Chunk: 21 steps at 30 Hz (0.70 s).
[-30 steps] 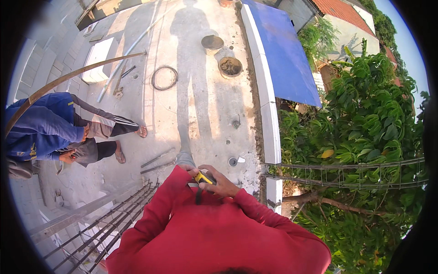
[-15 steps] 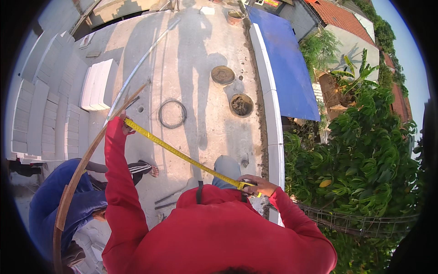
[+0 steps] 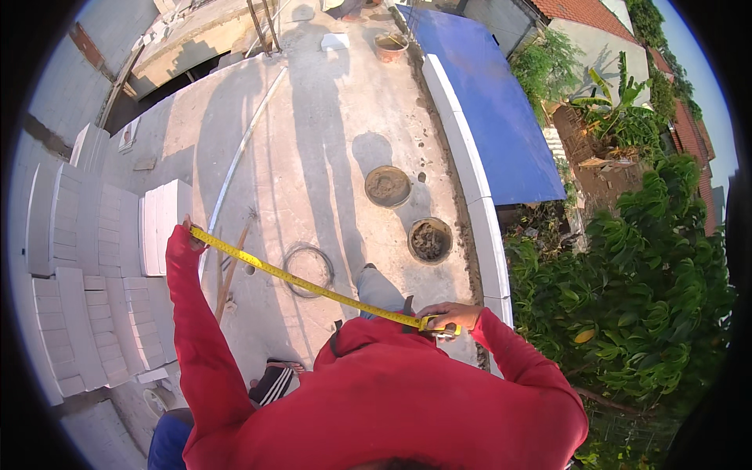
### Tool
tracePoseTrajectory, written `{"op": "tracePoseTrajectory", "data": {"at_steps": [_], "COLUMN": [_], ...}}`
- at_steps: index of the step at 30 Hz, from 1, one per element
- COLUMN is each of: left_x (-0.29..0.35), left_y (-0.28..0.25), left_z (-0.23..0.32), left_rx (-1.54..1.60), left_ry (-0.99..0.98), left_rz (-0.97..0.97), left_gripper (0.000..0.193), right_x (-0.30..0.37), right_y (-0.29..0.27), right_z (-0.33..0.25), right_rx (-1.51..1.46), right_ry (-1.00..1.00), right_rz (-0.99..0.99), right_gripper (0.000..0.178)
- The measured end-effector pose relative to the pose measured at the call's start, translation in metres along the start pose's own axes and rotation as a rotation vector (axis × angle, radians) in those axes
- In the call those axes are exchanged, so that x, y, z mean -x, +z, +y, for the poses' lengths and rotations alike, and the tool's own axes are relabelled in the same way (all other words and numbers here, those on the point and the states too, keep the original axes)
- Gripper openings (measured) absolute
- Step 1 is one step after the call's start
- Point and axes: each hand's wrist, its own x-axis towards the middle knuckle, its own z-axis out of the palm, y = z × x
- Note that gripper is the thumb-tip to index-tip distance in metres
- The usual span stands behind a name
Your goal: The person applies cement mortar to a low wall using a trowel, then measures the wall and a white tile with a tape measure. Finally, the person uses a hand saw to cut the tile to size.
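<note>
Pinching left hand [image 3: 195, 244]: end of tape [image 3: 305, 283], middle left
Right hand [image 3: 456, 315]: grasping case [image 3: 452, 330], low middle
Tape: flat, yellow
Floor [image 3: 270, 196]: rough, wide
Wall [image 3: 471, 176]: white, straight edge

Mid-frame, you have one yellow tape measure [image 3: 345, 298], one thin dark coil [image 3: 330, 270] and two round, grey-filled buckets [image 3: 388, 170].

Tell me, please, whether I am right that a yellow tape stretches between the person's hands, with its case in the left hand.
Not quite: in the head view, the case is in the right hand, while the left hand holds the opposite end. The yellow tape does stretch between the hands.
</note>
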Motion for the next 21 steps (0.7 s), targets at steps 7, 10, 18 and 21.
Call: {"op": "tracePoseTrajectory", "data": {"at_steps": [7, 10, 18, 21], "left_x": [-0.195, -0.290, -0.543, -0.628], "left_y": [0.053, 0.049, 0.160, 0.197], "left_z": [0.084, 0.121, 0.055, -0.014], "left_rx": [0.055, 0.033, 0.025, -0.028], "left_ry": [-0.015, -0.038, -0.344, -0.503], "left_rz": [-0.045, -0.023, 0.142, 0.206], "left_gripper": [0.043, 0.046, 0.106, 0.088], "right_x": [-0.018, -0.041, -0.132, -0.166], "right_y": [-0.099, -0.138, -0.252, -0.297], "right_z": [-0.196, -0.264, -0.349, -0.399], "right_rx": [0.033, 0.015, -0.271, -0.390], "right_ry": [-0.080, -0.199, -0.265, -0.304], "right_rz": [0.045, 0.055, 0.333, 0.560], "right_gripper": [0.054, 0.049, 0.050, 0.051]}}
